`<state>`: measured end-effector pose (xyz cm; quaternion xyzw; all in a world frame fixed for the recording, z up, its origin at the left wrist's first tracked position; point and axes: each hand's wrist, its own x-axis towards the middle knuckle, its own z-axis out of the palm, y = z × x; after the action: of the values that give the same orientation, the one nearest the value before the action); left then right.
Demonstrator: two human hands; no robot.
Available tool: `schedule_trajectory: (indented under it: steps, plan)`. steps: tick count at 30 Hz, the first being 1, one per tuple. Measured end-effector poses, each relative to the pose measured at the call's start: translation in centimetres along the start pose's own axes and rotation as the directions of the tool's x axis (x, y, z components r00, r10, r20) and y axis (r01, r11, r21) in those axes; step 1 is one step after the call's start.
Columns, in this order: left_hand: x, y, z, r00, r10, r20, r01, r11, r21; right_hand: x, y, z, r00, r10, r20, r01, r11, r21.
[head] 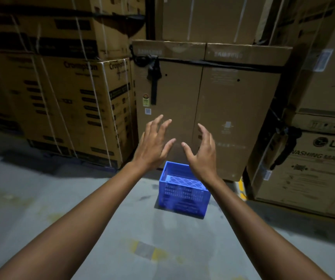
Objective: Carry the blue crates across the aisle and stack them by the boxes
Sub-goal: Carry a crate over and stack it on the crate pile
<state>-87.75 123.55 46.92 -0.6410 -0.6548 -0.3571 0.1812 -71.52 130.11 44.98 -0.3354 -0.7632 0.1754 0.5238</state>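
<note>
- Tall cardboard boxes (207,110) wall a dim grey concrete floor (41,199).
- One blue crate (182,196) sits on the floor just before them.
- Left hand (152,146) and right hand (202,152) hover above it, fingers spread, holding nothing.

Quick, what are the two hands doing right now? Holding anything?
Left hand: open, fingers spread, holding nothing.
Right hand: open, fingers loosely bent, holding nothing.

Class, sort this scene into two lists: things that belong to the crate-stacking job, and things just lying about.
Job: blue crate, on the floor; left hand and right hand, both empty; Samsung cartons behind it.
Just there: Crompton cartons; LG washing machine carton; black strap; yellow floor marking.
</note>
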Motion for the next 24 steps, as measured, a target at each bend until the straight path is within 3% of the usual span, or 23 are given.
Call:
schedule_trajectory:
  steps: [10,17,24]
  plan:
    - [-10.7,10.4,-8.5,0.991,-0.117,-0.069,0.128,0.975,0.183,-8.0,-5.7,-8.7,0.986,-0.138,0.097,0.124,0.982,0.141]
    - [-23.2,19.6,-13.1,0.963,-0.267,-0.036,0.265,0.912,0.314,-19.2,-8.3,-15.6,0.955,-0.176,0.237,0.115,0.961,0.252]
    - [-30.4,26.8,-21.4,0.938,-0.327,-0.116,0.345,0.845,0.409,-25.7,-15.2,-20.8,0.922,-0.236,0.307,0.106,0.917,0.385]
